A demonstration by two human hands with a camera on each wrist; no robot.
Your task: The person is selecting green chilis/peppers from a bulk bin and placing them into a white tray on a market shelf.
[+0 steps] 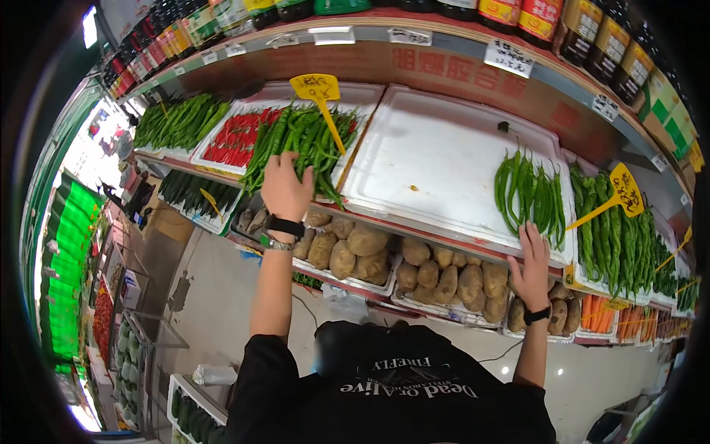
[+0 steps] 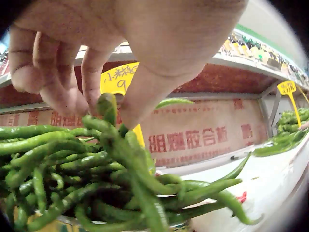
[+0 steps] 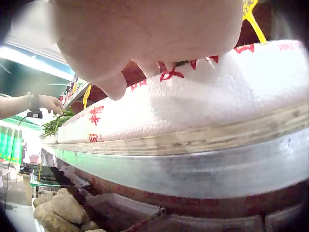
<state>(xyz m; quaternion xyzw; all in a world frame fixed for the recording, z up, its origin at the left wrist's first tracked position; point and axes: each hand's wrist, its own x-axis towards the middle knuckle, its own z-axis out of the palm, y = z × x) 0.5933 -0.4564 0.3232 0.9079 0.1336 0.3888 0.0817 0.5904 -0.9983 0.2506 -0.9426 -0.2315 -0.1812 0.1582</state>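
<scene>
My left hand (image 1: 287,186) is over a heap of long green chili peppers (image 1: 275,148) in the left tray. Up close in the left wrist view, its thumb and fingertips pinch the end of a green chili pepper (image 2: 123,147) at the top of the heap. At the front edge of the large white foam tray (image 1: 429,159), my right hand (image 1: 531,268) lies with fingers fairly straight. Its fingertips are right at the lower ends of a small row of green chili peppers (image 1: 529,189). In the right wrist view the palm overlaps the tray's wall (image 3: 193,96).
Red chilies (image 1: 238,137) lie left of the heap, with a yellow price sign (image 1: 316,89) standing in it. Wrinkled green peppers (image 1: 610,237) fill the tray on the right. Potatoes (image 1: 367,240) sit on the shelf below. A shelf of bottles (image 1: 580,29) overhangs the back.
</scene>
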